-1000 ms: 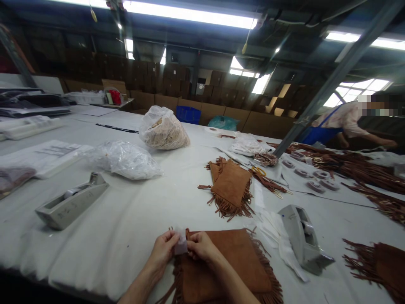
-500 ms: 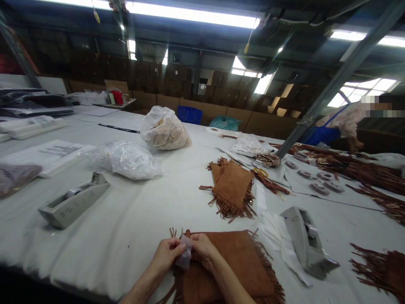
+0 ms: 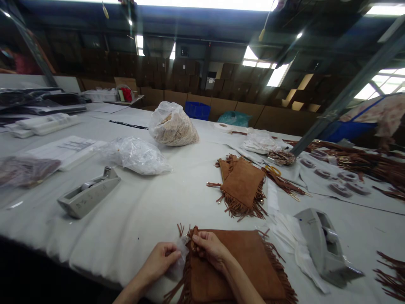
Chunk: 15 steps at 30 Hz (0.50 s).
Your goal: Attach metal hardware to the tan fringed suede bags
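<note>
A brown suede fringed bag lies flat at the table's front edge. Over its upper left corner, my right hand pinches a small brown leather strap end between thumb and fingers. My left hand is closed on a small clear plastic bag, just left of that corner. The plastic hangs limp beside the fringe, close to the strap end; whether they touch is hard to tell. Farther back lie more fringed suede pieces, stacked askew.
Grey tape dispensers stand at left and right. White tissue strips lie beside the right one. Filled plastic bags, yellow-handled scissors, tape rolls and brown straps lie farther back. A metal post and a person in a blue apron are at right.
My left hand has drawn the clear plastic slightly left of the corner. My right hand has left the plastic and now grips the strap end. The whole view has shifted a little.
</note>
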Available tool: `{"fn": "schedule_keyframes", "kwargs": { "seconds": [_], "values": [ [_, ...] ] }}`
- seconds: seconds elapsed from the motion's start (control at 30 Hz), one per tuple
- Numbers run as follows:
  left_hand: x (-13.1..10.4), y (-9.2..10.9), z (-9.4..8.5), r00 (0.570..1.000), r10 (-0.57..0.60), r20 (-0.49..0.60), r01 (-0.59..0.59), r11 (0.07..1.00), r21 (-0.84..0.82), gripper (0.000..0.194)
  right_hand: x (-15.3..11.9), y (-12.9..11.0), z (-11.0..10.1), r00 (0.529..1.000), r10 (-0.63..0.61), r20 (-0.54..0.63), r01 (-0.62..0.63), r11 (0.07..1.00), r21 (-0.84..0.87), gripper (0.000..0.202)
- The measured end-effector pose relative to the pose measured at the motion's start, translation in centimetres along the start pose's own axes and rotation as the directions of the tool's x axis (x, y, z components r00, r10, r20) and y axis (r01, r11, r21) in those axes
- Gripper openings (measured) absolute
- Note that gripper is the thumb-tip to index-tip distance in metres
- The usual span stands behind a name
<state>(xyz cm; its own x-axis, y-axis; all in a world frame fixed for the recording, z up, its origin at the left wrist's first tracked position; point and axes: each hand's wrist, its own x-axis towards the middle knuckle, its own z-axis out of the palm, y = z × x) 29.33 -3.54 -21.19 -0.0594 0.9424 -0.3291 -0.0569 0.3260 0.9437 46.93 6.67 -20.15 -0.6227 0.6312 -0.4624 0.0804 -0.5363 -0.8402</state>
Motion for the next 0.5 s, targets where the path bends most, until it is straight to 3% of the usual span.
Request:
{"fn": "schedule_keyframes", "kwargs": {
  "seconds": [0.23,0.37,0.5],
  "values": [
    [1.7,0.3,1.5,0.998,0.057,0.006,-0.055,0.981,-0.186,0.041,0.2,0.7,0.4,0.996,-0.036,-0.080,0.034,0.999,-0.026,0.042],
    [2.6,0.5,2.5,0.997,0.067,0.046,-0.062,0.994,-0.088,0.036,-0.2,0.7,0.9,0.993,-0.054,-0.106,0.050,0.998,-0.042,0.044],
    [2.7,1.1,2.5,0.995,0.092,-0.048,-0.089,0.994,0.068,0.027,-0.7,0.5,1.2,0.993,-0.066,-0.095,0.064,0.998,-0.025,0.042]
  ]
}}
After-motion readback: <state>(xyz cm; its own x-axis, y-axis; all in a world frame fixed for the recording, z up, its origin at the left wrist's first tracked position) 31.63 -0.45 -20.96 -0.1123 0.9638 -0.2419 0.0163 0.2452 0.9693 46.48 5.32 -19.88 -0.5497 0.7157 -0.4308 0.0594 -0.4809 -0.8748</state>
